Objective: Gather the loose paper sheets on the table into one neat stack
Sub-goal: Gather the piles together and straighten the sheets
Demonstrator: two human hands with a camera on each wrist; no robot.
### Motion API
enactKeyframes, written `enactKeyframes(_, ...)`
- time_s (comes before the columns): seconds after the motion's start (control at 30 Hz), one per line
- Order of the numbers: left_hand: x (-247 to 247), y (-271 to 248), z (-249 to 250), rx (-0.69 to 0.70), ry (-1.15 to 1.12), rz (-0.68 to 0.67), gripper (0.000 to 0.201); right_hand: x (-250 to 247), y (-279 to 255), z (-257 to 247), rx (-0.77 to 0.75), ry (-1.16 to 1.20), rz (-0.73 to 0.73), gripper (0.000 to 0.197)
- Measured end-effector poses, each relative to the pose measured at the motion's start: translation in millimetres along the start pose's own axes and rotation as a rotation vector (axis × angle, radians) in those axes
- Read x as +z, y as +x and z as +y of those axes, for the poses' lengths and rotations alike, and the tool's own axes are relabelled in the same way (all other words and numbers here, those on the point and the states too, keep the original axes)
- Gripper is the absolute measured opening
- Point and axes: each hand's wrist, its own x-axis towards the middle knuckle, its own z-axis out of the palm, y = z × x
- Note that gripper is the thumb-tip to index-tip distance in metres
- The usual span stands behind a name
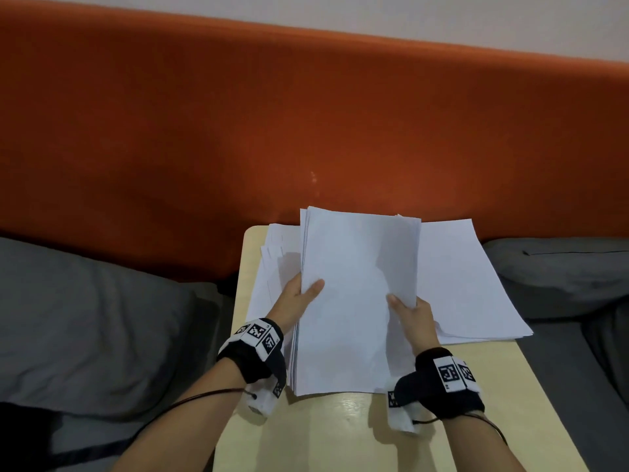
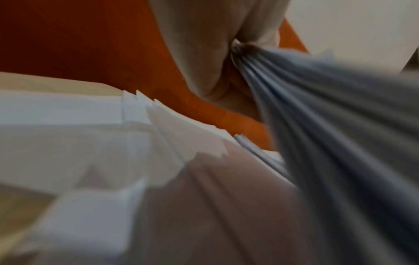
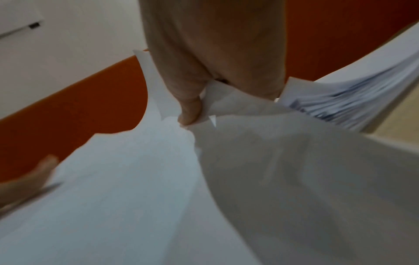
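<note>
Head view: both hands, left hand [image 1: 295, 296] & right hand [image 1: 413, 316], grip paper bundle [image 1: 354, 301] over table [image 1: 326, 434].

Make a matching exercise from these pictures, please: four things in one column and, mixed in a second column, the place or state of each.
Things:
1. held bundle of sheets
2. right pile of sheets
3. left hand
4. right hand

Places or states:
a. grips the bundle's left edge
b. lies flat on the table, at the right of the bundle
c. grips the bundle's right edge
d. held between both hands

Pairs: 1-d, 2-b, 3-a, 4-c
</note>
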Motion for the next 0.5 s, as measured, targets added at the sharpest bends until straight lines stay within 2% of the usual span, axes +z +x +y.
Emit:
enactKeyframes(0.03,2,-2,5,0.053,0.017,0.018,0.047,2,-4,-5,-0.011,0.042,0.01,0.036)
enactKeyframes(0.07,2,-5,12,0.096,0.033,0.048,0.039,1,-7,-9,-0.029,0.083,0.021,0.041)
enactKeyframes(0.17,-2,-16,29,0.217,0.072,0.056,0.032,-11,-16,-20,-0.105,0.188,-0.022,0.048)
enactKeyframes(0.27,-2,-31,53,0.29,0.039,0.029,0.026,-22,-24,-33,-0.096,0.317,-0.138,0.07)
enactKeyframes(0.3,-1,-36,59,0.321,0.035,0.044,0.026,-24,-31,-41,-0.131,0.342,-0.157,0.062)
enactKeyframes(0.37,0,-41,68,0.375,0.016,0.125,0.027,-26,-43,-60,-0.237,0.343,-0.139,0.034)
enactKeyframes(0.5,3,-51,86,0.483,0.016,0.335,0.026,-28,-63,-89,-0.395,0.361,-0.115,0.013)
